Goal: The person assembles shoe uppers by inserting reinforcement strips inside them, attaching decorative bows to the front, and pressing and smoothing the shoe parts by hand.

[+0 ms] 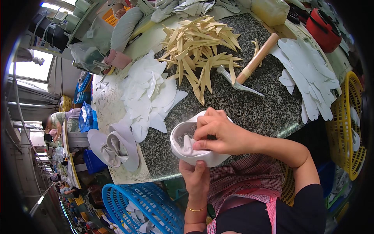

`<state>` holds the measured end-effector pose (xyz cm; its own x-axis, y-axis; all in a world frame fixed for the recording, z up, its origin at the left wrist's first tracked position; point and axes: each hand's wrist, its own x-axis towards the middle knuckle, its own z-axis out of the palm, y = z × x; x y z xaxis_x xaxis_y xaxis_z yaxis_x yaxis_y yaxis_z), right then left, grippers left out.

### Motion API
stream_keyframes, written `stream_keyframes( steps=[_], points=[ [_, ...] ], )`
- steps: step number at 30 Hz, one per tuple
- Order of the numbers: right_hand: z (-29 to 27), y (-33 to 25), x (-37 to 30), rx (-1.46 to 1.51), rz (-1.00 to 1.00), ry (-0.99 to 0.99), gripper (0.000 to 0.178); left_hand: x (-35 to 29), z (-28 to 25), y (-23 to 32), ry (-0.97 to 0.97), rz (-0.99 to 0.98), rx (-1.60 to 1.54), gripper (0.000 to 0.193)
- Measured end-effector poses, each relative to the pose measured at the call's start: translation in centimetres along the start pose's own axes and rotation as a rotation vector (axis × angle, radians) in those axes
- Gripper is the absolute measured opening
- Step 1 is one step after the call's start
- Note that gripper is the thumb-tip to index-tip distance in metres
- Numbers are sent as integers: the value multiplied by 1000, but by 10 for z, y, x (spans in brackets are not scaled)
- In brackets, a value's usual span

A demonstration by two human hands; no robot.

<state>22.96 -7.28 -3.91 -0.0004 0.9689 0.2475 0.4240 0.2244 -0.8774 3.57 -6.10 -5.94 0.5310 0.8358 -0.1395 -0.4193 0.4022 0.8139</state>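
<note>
Carefully, we see the right hand (pixel 214 130) with its thumb and bent fingers pinching a soft fold inside the white shoe upper (pixel 210 158). The left hand (pixel 194 173) presses its thumb against the outer wall from below; its other fingers are mostly hidden, so we cannot tell their hold. The upper is held up at the near edge of the speckled granite slab (pixel 233 111). If the pinch pulls unevenly, we think the fold could stay wrinkled; if the left thumb slips, the upper could twist or drop off this edge. Farther out lies the wooden-handled hammer (pixel 257 58), beside cream strips (pixel 198 46); a careless elbow could knock it, we judge.
</note>
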Motion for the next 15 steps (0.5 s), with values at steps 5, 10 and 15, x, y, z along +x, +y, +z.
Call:
stream_keyframes(
  steps=[5, 10, 15],
  points=[
    [20, -4, -17, -14, -31, 363, 17, -10, -3, -6, 83, 43, -64, 69],
    [29, 5, -36, 41, -246, 362, 18, -16, -10, -11, 146, -2, -150, 64],
    [29, 2, -36, 25, -270, 354, 16, -20, -5, -9, 162, 15, -159, 62]
  ],
)
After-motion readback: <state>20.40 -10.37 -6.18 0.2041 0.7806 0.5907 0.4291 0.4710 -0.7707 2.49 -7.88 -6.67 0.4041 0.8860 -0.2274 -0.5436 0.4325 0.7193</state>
